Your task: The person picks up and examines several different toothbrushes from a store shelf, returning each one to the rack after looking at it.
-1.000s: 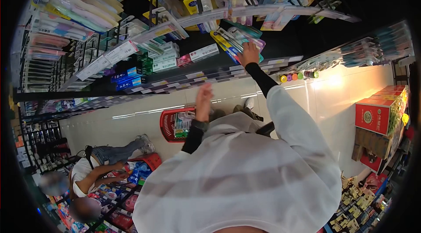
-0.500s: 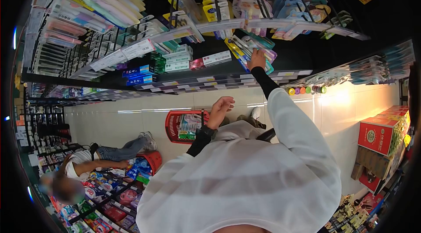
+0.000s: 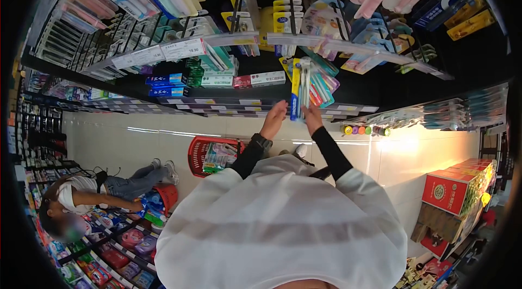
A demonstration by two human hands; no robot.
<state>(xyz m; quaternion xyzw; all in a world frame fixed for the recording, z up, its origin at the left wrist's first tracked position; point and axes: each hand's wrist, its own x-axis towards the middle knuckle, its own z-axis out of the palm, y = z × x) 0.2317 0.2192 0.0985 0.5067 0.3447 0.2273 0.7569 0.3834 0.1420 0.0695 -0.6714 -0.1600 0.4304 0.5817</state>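
My right hand point(image 3: 312, 120) grips the lower end of a toothbrush pack point(image 3: 296, 88), a blister card with a yellow and blue strip, held upright before the shelf. Just left of it, my left hand point(image 3: 273, 120) is raised with fingers extended and nothing in it; a dark watch sits on that wrist. Behind the held pack, more toothbrush packs point(image 3: 324, 86) in teal, pink and red lie fanned out on the black lower shelf point(image 3: 359, 79), partly hidden by it.
Toothpaste boxes point(image 3: 260, 79) lie left on that shelf. Packaged brushes point(image 3: 287, 22) hang on hooks above. A red basket point(image 3: 194, 154) with packs inside stands on the floor. Another person point(image 3: 89, 194) is at the lower left, near a second red basket point(image 3: 167, 194). Red cartons point(image 3: 446, 188) are stacked at right.
My right hand has drawn back from the packs on the shelf and now holds one toothbrush pack. My left hand has risen beside it. The view has shifted slightly.
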